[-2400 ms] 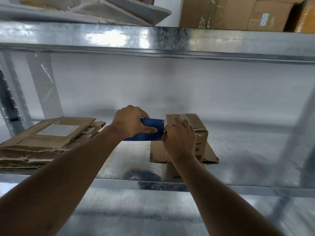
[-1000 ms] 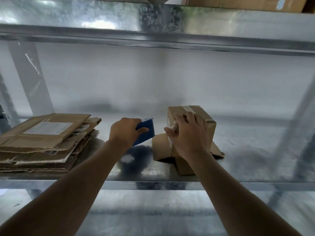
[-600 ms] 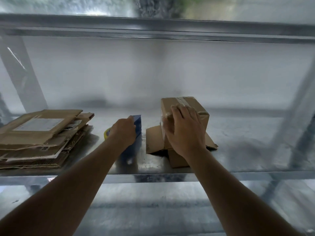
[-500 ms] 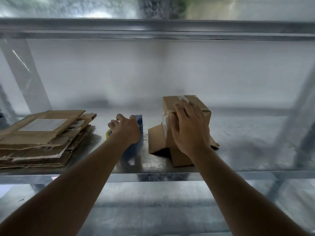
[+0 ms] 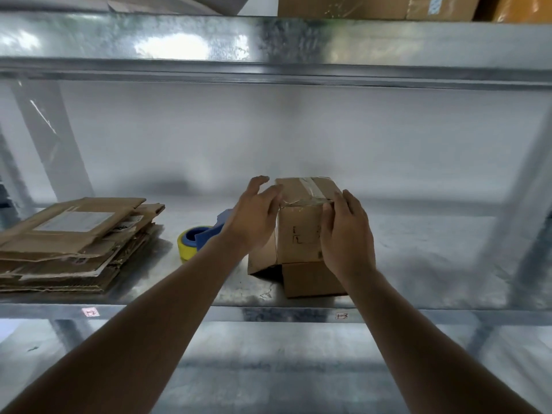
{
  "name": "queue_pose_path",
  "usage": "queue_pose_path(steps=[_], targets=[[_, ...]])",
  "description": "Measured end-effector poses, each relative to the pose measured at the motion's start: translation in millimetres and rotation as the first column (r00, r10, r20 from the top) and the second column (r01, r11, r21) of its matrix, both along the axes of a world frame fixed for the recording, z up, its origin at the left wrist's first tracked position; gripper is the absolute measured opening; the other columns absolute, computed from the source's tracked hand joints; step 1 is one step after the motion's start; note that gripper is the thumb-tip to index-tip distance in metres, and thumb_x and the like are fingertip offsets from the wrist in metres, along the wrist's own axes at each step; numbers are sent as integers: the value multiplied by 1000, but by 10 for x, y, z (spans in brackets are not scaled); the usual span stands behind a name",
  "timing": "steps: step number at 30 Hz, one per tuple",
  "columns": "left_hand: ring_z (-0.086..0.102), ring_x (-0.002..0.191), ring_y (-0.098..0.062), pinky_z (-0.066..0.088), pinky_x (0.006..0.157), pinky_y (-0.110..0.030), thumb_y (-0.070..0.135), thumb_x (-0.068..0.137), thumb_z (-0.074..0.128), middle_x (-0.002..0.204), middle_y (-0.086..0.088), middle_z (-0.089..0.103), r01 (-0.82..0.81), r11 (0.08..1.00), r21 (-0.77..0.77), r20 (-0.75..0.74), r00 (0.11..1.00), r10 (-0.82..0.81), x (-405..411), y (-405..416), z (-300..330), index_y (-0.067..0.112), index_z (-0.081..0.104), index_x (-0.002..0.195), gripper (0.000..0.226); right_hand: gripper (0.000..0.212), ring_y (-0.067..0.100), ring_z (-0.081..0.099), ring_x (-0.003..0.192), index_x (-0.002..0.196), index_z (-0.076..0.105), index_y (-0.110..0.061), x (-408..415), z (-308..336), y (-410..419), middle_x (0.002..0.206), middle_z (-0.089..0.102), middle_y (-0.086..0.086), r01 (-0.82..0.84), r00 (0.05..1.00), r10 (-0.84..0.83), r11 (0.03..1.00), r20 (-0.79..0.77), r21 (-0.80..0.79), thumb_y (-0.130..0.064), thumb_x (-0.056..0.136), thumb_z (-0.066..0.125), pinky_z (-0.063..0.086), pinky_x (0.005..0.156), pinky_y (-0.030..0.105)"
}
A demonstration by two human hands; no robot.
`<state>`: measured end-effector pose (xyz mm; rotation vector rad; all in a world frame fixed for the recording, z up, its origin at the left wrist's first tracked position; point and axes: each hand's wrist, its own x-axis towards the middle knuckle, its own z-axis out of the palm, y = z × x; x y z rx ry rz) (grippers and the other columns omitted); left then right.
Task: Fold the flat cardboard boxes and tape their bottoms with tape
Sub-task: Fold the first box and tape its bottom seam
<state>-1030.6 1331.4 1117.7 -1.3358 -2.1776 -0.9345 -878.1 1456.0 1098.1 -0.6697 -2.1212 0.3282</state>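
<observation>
My left hand [image 5: 254,216] is open, fingers spread against the left side of the small cardboard box [image 5: 301,225]; my right hand [image 5: 346,234] lies flat on its right side. The box stands on the metal shelf [image 5: 433,264], taped side up, flaps splayed beneath. The tape dispenser [image 5: 198,239] lies just left; flat cardboard boxes [image 5: 74,237] are stacked farther left.

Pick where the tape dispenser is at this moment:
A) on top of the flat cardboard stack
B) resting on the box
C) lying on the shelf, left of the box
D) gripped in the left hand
C: the tape dispenser lies on the shelf between the flat cardboard stack and the box, with the open left hand empty beside the box.
</observation>
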Motion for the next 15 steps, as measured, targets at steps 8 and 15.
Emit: queue_pose_path(steps=[8,15], targets=[[59,69,-20,51,72,-34,12,99,60,84,-4,64,-155,969,195,120,984,133,191,55,-10,11,77,91,19,37,17,64,103,141,53,-13,70,-10,104,121,65,3,-91,994,79,983,-76,-159,-29,112,35,46,79,25],[69,69,-3,51,62,-14,35,90,77,70,14,73,-236,927,291,415,904,100,536,16,41,24,81,77,18,53,22,60,124,163,25,-14,105,-21,108,142,59,7,-128,991,114,954,-68,-271,-32,113,31,50,95,34]])
